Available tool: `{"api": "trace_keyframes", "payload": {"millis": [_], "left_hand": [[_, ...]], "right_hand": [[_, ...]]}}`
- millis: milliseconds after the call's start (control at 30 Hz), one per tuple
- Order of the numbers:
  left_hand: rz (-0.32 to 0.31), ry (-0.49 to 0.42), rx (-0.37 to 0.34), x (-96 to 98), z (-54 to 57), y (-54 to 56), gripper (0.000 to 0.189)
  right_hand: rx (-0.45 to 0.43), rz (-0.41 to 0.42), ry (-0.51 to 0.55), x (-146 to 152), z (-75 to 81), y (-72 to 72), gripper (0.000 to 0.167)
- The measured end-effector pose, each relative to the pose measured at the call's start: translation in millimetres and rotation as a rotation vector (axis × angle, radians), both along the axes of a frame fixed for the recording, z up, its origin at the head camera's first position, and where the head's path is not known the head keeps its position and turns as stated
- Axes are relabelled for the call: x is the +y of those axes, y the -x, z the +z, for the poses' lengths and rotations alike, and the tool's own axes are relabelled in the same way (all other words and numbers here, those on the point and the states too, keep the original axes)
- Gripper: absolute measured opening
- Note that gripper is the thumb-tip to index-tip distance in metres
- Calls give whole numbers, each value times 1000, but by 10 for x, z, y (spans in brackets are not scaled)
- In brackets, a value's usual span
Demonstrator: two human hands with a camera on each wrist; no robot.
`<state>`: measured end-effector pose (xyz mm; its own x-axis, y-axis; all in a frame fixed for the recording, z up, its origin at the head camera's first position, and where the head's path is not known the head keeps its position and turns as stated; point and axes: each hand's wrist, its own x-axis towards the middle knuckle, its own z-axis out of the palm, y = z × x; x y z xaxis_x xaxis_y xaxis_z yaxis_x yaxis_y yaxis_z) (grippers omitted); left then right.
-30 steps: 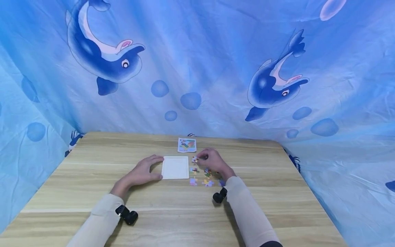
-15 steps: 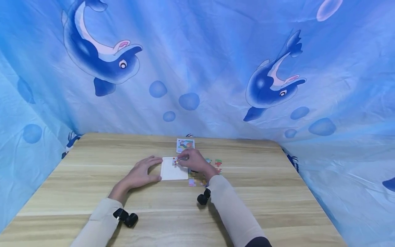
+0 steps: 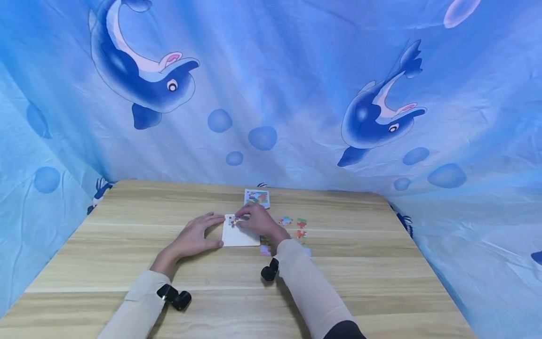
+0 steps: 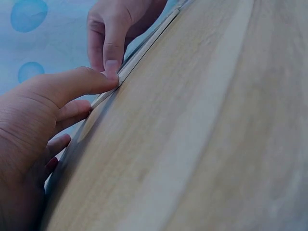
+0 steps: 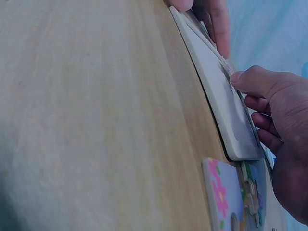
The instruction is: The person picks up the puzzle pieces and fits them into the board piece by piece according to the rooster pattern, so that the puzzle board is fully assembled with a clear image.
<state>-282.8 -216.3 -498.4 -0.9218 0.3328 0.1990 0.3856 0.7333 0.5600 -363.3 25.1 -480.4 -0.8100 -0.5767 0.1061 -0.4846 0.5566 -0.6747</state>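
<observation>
My left hand (image 3: 192, 238) lies at the left edge of a white puzzle tray (image 3: 239, 238), its thumb and index finger spread apart and touching the rim. Over the tray's upper left part, my right hand (image 3: 259, 221) pinches a colourful jigsaw piece (image 3: 232, 221) between thumb and fingers. The right wrist view shows the right thumb low over the tray's inner surface (image 5: 211, 72); whether the piece lies flat there cannot be told. In the left wrist view the tray is a thin edge (image 4: 144, 53) beside the left thumb.
Right of the tray lie several loose jigsaw pieces, among them a red and green one (image 3: 301, 223) and a flowered one (image 5: 221, 187); the right forearm covers some. A picture card (image 3: 263, 194) lies behind the tray. A blue dolphin curtain (image 3: 296, 94) hangs behind the wooden table (image 3: 211, 287).
My right hand has picked the jigsaw piece up from the table right of the tray and carried it left over the tray's upper left part. My left hand has stayed at the rim.
</observation>
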Motion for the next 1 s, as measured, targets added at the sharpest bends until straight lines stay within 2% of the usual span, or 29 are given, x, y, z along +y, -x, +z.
{"api": "trace_keyframes", "payload": {"millis": [633, 800, 1000], "left_hand": [[6, 1, 9, -15, 27, 19, 76], [3, 8, 2, 0, 17, 24, 76], [8, 10, -5, -5, -3, 12, 76]], "right_hand": [[77, -9, -20, -63, -6, -2, 28], [36, 5, -5, 91, 8, -14, 30], [-17, -15, 60, 452, 39, -136, 34]]}}
